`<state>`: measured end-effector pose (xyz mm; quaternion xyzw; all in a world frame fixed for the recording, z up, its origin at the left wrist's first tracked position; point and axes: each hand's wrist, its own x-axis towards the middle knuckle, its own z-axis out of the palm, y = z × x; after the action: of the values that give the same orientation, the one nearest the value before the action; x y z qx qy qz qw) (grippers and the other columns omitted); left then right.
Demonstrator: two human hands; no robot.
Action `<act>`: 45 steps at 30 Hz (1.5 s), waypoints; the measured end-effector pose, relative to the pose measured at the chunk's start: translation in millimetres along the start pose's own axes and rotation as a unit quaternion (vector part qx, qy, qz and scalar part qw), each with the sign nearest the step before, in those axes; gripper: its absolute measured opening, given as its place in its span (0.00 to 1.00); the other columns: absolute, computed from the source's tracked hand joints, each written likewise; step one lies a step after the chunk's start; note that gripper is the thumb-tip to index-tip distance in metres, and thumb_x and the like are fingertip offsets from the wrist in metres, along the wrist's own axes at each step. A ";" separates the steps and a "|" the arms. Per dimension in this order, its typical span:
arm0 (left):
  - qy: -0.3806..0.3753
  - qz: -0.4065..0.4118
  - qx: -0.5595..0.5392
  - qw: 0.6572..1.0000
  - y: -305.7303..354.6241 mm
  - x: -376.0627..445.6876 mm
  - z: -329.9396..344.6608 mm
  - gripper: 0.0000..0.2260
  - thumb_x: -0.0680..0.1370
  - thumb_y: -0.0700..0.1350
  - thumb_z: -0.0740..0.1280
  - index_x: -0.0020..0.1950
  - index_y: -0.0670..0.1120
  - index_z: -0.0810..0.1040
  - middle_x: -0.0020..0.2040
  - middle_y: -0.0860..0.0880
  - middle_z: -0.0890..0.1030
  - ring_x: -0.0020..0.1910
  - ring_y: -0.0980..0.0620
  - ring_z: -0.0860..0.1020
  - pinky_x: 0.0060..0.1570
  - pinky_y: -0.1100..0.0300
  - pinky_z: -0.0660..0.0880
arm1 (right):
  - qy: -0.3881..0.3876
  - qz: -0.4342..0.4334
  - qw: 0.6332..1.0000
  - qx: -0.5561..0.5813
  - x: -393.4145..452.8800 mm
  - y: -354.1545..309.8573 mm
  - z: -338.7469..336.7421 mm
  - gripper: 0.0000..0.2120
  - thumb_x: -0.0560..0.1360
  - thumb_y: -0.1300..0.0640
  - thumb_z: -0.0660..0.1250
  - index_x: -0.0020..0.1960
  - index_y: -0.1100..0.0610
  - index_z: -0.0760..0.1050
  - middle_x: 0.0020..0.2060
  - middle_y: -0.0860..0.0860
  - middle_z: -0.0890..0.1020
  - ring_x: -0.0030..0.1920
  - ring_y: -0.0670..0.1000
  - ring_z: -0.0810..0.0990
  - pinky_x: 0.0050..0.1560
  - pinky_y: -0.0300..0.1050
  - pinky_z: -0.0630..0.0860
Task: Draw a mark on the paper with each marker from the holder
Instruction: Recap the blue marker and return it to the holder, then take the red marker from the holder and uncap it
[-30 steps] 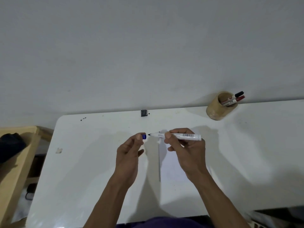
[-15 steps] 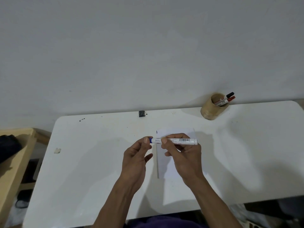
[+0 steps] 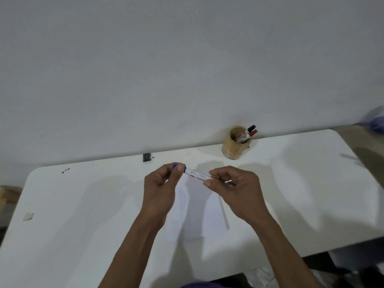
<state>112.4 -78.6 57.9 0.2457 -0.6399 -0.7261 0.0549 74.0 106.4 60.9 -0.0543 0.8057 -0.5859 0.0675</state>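
Capped now: a second ago the blue cap (image 3: 178,166) sat apart in the left hand (image 3: 161,185) with the bare tip pointing at it, and now cap and barrel are joined, with the whole white marker (image 3: 196,175) tilted so its capped end rides higher on the left. Both hands have drifted up the table toward the wall, too.

Left hand is pinched shut on the blue cap, thumb and fingertips wrapped round that end. Right hand (image 3: 235,187) is closed on the marker's other end, thumb and forefinger clamped on the white barrel, the remaining fingers curled under. The marker spans the gap between the two hands, held clear above the paper (image 3: 197,213).

That paper lies flat on the white table (image 3: 83,204), directly under and below the hands, partly covered by their shadows; no drawn mark on it can be made out from here.

Taking the paper as the anchor: the tan holder (image 3: 233,149) stands well beyond it and off to the right, up against the wall, with a black-capped marker (image 3: 250,128) and a red-capped marker (image 3: 252,133) leaning out of its mouth. A small dark object (image 3: 146,157) sits beyond the paper to the left, near the table's far edge.
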 end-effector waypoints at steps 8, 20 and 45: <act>-0.028 0.063 0.145 0.987 11.6 14.6 56.7 0.10 0.76 0.52 0.74 0.56 0.53 0.83 0.50 0.56 0.84 0.49 0.62 0.81 0.53 0.59 0.78 | -0.030 -0.085 0.986 -0.139 22.5 23.5 -29.3 0.14 0.77 0.58 0.72 0.61 0.48 0.76 0.43 0.40 0.84 0.42 0.42 0.83 0.45 0.40 0.82; -0.017 0.090 0.336 0.937 -41.3 87.4 141.7 0.37 0.73 0.54 0.76 0.78 0.49 0.63 0.74 0.49 0.72 0.69 0.48 0.74 0.65 0.53 0.74 | 0.159 -0.136 0.978 -0.010 131.7 27.6 -69.9 0.28 0.79 0.61 0.70 0.72 0.43 0.64 0.51 0.52 0.85 0.49 0.46 0.86 0.48 0.34 0.81; -0.033 0.216 0.247 0.944 -54.5 106.2 159.0 0.24 0.75 0.44 0.76 0.68 0.57 0.73 0.59 0.69 0.73 0.59 0.75 0.73 0.56 0.75 0.72 | 0.185 -0.010 0.981 -0.063 138.6 76.8 -53.8 0.17 0.70 0.51 0.80 0.56 0.55 0.80 0.49 0.45 0.83 0.48 0.42 0.81 0.42 0.31 0.75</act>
<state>-35.4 32.6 -15.1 0.0829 -0.8382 -0.5238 0.1269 -72.4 157.3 -2.0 0.0430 0.8391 -0.5344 -0.0919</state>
